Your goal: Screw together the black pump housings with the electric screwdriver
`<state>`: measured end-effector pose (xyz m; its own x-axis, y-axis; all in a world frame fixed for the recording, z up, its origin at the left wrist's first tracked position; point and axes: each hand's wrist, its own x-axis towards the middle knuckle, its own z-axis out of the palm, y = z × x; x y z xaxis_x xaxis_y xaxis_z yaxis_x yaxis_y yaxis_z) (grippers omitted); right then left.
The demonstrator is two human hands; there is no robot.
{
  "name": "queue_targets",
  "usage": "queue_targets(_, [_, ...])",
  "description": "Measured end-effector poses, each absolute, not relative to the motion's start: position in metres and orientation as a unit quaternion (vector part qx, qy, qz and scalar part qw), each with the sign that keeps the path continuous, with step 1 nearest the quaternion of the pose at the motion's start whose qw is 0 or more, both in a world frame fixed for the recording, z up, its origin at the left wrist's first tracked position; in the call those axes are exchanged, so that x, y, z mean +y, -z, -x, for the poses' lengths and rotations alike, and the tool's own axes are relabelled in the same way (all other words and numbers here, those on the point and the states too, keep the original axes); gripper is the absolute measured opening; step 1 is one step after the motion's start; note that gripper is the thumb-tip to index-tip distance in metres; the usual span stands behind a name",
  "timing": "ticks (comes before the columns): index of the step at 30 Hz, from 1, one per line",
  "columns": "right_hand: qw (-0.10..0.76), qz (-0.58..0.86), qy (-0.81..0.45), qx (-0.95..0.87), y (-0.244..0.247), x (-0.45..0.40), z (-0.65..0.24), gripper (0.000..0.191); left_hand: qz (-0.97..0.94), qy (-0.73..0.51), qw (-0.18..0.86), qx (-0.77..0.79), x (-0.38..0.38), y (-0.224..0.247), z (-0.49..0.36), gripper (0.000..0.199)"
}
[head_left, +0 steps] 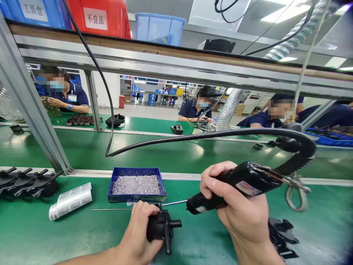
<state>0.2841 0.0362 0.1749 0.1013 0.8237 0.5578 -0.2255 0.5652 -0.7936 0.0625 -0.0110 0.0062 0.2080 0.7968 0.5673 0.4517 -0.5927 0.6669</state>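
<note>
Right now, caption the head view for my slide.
Left hand holds a black plastic part; right hand grips a corded screwdriver.

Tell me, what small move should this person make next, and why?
I'd probably turn the black plastic part with protruding tubes slightly, to see its far side: the thin silver metal bit of the black corded power screwdriver runs to the part's upper edge, but the tip is hidden, so I can't tell whether it is seated.
</note>
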Motion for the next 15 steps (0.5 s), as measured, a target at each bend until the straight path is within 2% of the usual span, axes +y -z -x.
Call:
queue_targets(3, [0.688,0.269,-0.379,-0.558,-0.174,0.037,-0.284,0.010,-0.789,-0.491,0.089,0.358,-0.010,-0.013,-0.062,0.049])
queue_targets(8, [0.680,0.261,-0.387,-0.565,-0.172,0.037,-0.287,0.011,-0.804,-0.484,0.052,0.342,-0.009,-0.023,-0.063,0.047])
queue_targets(13, [0.694,0.247,-0.386,-0.555,-0.175,0.037,-0.285,0.011,-0.791,-0.554,-0.040,0.258,-0.009,-0.003,-0.054,0.045])
queue_targets(15, [0.703,0.239,-0.385,-0.548,-0.176,0.037,-0.284,0.012,-0.794,-0.541,-0.026,0.277,-0.005,0.009,-0.052,0.039])
